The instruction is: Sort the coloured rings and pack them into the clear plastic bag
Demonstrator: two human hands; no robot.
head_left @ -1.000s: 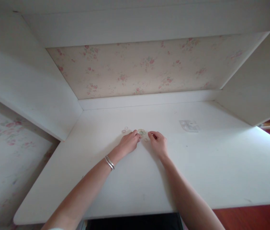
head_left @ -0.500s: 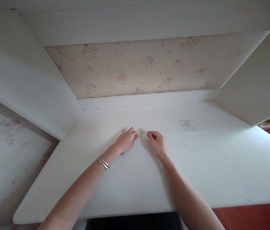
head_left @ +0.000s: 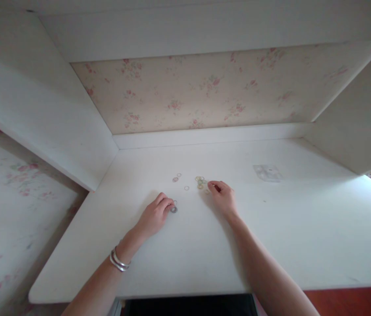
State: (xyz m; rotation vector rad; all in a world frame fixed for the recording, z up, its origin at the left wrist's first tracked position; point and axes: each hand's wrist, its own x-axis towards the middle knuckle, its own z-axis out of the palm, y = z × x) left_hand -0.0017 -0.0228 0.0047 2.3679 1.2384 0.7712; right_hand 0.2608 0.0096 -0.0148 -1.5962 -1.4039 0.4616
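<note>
On the white desk (head_left: pixel 287 237) lie several small rings. My left hand (head_left: pixel 155 215), with bracelets on the wrist, rests on the desk with curled fingers, its fingertips touching a dark grey ring (head_left: pixel 173 209). My right hand (head_left: pixel 223 197) rests palm down with its fingers pinched together at the edge of a small cluster of greenish rings (head_left: pixel 200 181). I cannot make out what the pinch holds. A single pale ring (head_left: pixel 187 188) lies between my hands, and two pinkish rings (head_left: pixel 176 177) lie a little farther back.
A small clear plastic bag (head_left: pixel 267 172) lies on the desk to the right. White side panels enclose the desk on both sides, with a shelf overhead and floral wallpaper (head_left: pixel 198 92) behind. The desk's front edge is near me.
My left hand has drawn back from the ring cluster toward me and to the left, now at the dark grey ring. My right hand has stayed at the cluster.
</note>
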